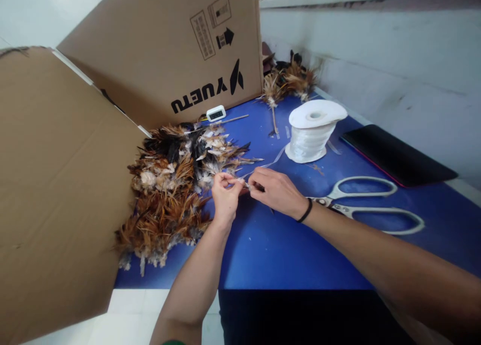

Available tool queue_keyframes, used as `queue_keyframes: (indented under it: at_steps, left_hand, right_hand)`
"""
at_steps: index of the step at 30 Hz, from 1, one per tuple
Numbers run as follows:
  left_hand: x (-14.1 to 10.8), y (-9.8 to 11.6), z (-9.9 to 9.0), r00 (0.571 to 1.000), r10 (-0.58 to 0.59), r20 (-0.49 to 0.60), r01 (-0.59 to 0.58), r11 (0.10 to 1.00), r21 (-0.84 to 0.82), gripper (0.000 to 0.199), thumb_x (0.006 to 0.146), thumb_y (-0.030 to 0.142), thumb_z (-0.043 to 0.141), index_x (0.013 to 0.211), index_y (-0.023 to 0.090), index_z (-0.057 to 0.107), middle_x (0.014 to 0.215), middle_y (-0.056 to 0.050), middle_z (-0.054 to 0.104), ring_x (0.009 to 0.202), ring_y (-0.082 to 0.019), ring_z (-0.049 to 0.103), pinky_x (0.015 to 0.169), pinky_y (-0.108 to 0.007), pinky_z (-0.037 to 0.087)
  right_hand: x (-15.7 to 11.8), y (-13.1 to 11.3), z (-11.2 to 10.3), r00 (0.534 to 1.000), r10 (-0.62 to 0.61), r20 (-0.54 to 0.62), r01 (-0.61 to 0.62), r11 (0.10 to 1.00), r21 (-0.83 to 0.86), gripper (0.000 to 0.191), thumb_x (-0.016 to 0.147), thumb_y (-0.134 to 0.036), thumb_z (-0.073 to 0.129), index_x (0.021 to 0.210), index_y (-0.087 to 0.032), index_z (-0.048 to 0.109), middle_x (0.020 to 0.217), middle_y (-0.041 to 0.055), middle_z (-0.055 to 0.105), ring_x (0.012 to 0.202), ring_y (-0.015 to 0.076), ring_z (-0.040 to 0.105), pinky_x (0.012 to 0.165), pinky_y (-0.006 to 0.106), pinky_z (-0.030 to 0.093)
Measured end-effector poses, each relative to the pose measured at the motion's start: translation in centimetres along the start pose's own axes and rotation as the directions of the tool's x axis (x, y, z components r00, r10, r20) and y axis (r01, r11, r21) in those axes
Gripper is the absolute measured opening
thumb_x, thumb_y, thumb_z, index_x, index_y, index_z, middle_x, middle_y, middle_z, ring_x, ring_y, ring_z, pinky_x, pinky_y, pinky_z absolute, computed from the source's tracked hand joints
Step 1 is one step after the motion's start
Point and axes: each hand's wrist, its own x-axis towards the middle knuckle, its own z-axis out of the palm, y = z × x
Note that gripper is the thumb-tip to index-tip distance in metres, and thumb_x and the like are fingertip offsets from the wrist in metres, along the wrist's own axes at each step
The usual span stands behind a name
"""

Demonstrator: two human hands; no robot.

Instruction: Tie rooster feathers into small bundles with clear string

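A thin translucent ribbon (276, 158) runs from the white spool (313, 134) down to my hands. My left hand (226, 197) is closed, pinching a small whitish bit of the ribbon between thumb and finger. Right beside it, my right hand (280, 191) is closed too, its curled fingertips on the ribbon. Whether a feather quill is also between the fingertips, I cannot tell. To the left of my left hand lies a pile of brown, black and white feathers (169, 205). Large scissors (363, 195) with pale handles lie partly behind my right wrist.
Cardboard panels (150, 49) stand at the left and back of the blue table (285, 260). A small white digital display (216, 113) sits before them. More feather bundles (291, 79) lie at the back. A black phone-like slab (398, 152) rests near the wall at right.
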Motion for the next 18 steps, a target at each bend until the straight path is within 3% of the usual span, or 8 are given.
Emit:
queue_keyframes:
  at_steps: [9,18]
  left_hand:
    - [0.07,0.03,0.23,0.997,-0.052,-0.060,0.050,0.998,-0.025,0.040,0.058,0.015,0.069,0.085,0.021,0.040,0.054,0.008,0.057,0.050,-0.010,0.058,0.054,-0.022,0.050]
    - [-0.12,-0.15,0.31,0.992,0.104,-0.067,-0.095,0.988,0.122,0.035,0.061,0.013,0.065,0.083,0.022,0.040,0.057,0.009,0.055,0.046,-0.008,0.054,0.052,-0.020,0.048]
  right_hand:
    - [0.04,-0.18,0.43,0.974,-0.223,0.030,0.223,0.943,-0.246,0.012,0.078,-0.011,0.051,0.070,-0.017,0.057,0.073,0.0028,0.057,0.069,0.0155,0.046,0.069,0.028,0.035]
    - [0.04,-0.15,0.48,0.923,-0.374,0.085,0.379,0.855,-0.353,0.013,0.078,-0.010,0.048,0.072,-0.015,0.060,0.071,0.0046,0.058,0.068,0.0168,0.045,0.067,0.031,0.027]
